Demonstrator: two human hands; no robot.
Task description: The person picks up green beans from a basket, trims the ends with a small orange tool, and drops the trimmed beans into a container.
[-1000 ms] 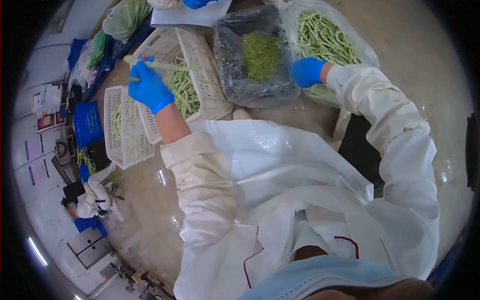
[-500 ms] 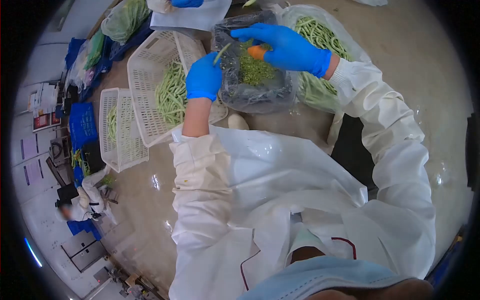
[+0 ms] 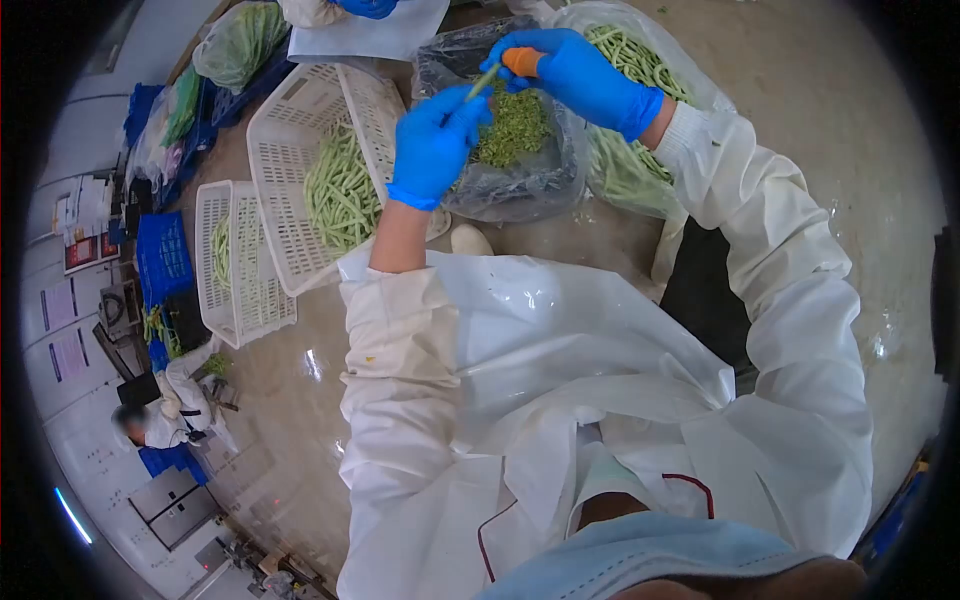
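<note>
A green bean [image 3: 484,80] is pinched in my left hand [image 3: 432,145], which wears a blue glove. My right hand [image 3: 598,88], also blue-gloved, closes on the bean's far end. An orange cover [image 3: 521,62] sits on what looks like its thumb. Below both hands is a tub lined with clear grey plastic [image 3: 530,205], holding small green trimmings [image 3: 515,132]. To the left, a white slotted crate [image 3: 285,120] holds many green beans [image 3: 340,195]. On the right, an open clear plastic bag [image 3: 700,75] is full of beans.
A second white crate [image 3: 235,305] with some beans stands at far left. Behind it are a tied bag of greens [image 3: 240,45] and a blue crate [image 3: 163,250]. Another person's gloved hand [image 3: 368,6] shows at the top edge. A person [image 3: 165,405] is at lower left.
My right hand has moved up and left, from spread fingers to a pinch at the bean's end. My left hand has shifted slightly right, bringing the bean over the tub.
</note>
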